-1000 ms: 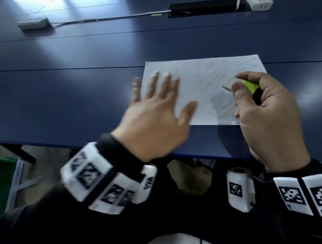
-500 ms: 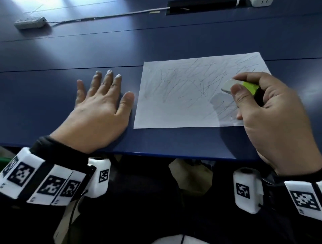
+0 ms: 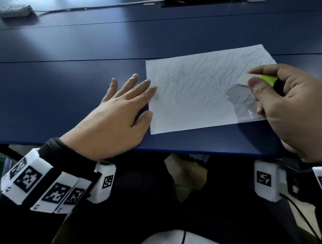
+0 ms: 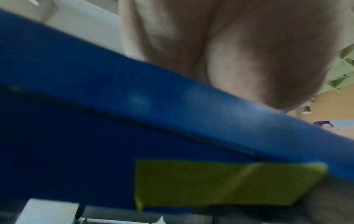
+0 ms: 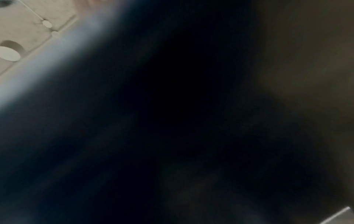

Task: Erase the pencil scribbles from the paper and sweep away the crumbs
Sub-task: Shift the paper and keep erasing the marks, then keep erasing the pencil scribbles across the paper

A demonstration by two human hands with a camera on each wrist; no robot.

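Note:
A white sheet of paper (image 3: 196, 97) covered in grey pencil scribbles lies on the dark blue table (image 3: 69, 83). My left hand (image 3: 122, 111) lies flat on the table at the paper's left edge, fingers straight, with the index fingertip and thumb touching that edge. My right hand (image 3: 285, 104) pinches a white eraser in a yellow-green sleeve (image 3: 256, 81) between thumb and fingers, its white end over the paper's right side. The left wrist view shows only my palm (image 4: 249, 53) above the table's blue edge (image 4: 172, 106). The right wrist view is dark.
A white power strip (image 3: 14, 10) with its cable lies at the table's far left. A dark slot (image 3: 200, 2) runs along the far edge. The table's near edge (image 3: 200, 151) passes just under both wrists, with my dark-clothed lap below.
My left hand swept off the paper to the left, then came back right to rest flat against the paper's left edge. The right hand stays over the paper's right side with the eraser.

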